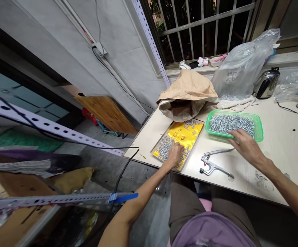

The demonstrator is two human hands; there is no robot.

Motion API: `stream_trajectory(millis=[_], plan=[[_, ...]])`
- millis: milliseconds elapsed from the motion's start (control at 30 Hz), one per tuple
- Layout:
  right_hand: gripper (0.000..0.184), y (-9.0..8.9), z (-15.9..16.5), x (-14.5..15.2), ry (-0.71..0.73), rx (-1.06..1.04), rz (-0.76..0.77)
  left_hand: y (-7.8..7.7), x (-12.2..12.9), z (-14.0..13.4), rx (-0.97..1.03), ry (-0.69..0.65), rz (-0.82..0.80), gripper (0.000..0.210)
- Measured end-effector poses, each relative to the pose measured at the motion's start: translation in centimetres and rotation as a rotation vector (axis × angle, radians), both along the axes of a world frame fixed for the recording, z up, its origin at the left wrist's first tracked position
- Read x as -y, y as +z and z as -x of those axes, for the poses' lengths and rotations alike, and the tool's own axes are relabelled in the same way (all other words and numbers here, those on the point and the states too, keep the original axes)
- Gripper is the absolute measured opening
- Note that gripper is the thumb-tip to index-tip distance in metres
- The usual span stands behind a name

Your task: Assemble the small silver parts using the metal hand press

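My left hand [175, 153] rests in a shallow tray [182, 129] with a yellow lining, its fingers curled down among small silvery metal pieces [164, 145] that look like screws or rivets. Whatever its fingertips pinch is hidden. Over the near right edge of a green plastic basket [260, 128] is my right hand [244, 142], thumb and fingers apart, with nothing visible between them. Similar metal pieces [230, 123] fill the basket. Hand pliers [213, 164] with spread handles lie on the table between my hands.
Behind the tray stands an open brown paper bag [187, 85]. A big clear plastic bag [239, 68], a white cloth [238, 103] and a metal kettle [268, 84] line the back of the table [285, 137]. A perforated metal bar [61, 130] and black cable [120, 175] cross the left side.
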State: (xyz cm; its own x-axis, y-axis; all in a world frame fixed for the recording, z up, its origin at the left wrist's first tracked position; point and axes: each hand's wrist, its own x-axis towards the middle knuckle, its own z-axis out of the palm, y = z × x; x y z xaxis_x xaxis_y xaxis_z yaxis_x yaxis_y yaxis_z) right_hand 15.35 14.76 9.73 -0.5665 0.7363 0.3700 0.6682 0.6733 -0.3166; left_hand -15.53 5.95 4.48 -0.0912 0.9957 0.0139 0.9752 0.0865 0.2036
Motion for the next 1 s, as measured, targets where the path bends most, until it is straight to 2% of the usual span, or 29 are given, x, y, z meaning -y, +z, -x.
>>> stream_trajectory(millis=[167, 300, 400, 467, 533, 667, 733, 833, 1000], plan=[[0.029, -1.5, 0.3, 3.6, 0.116, -0.053, 0.096, -0.2, -0.6, 0.1, -0.012, -0.102, 0.069, 0.023], [0.027, -2.1, -0.2, 4.7, 0.139, -0.050, 0.158, 0.8, -1.1, 0.1, -0.011, -0.110, 0.112, 0.017], [0.027, -2.6, -0.7, 5.7, 0.146, -0.012, 0.207, 1.9, -1.2, 0.4, 0.048, -0.054, 0.093, 0.015], [0.026, -3.1, -0.9, 6.4, 0.161, 0.036, 0.251, 2.5, -0.9, 0.2, 0.166, 0.020, 0.065, 0.014], [0.025, -3.5, -0.9, 7.2, 0.179, 0.093, 0.293, 2.8, -0.3, -0.7, 0.368, 0.080, 0.086, 0.012], [0.015, -4.0, -0.4, 8.5, 0.168, 0.257, 0.343, 2.3, 1.2, -4.1, 0.752, 0.115, 0.270, 0.016], [0.013, -4.4, -0.1, 8.8, 0.145, 0.348, 0.352, 1.8, 1.7, -5.8, 0.831, 0.132, 0.361, 0.016], [0.019, -5.3, -0.1, 8.8, 0.115, 0.430, 0.333, 1.0, 2.0, -7.2, 0.920, 0.204, 0.453, 0.009], [0.021, -6.2, -1.1, 8.4, 0.083, 0.390, 0.289, -0.1, 2.0, -7.8, 1.106, 0.328, 0.613, 0.018]])
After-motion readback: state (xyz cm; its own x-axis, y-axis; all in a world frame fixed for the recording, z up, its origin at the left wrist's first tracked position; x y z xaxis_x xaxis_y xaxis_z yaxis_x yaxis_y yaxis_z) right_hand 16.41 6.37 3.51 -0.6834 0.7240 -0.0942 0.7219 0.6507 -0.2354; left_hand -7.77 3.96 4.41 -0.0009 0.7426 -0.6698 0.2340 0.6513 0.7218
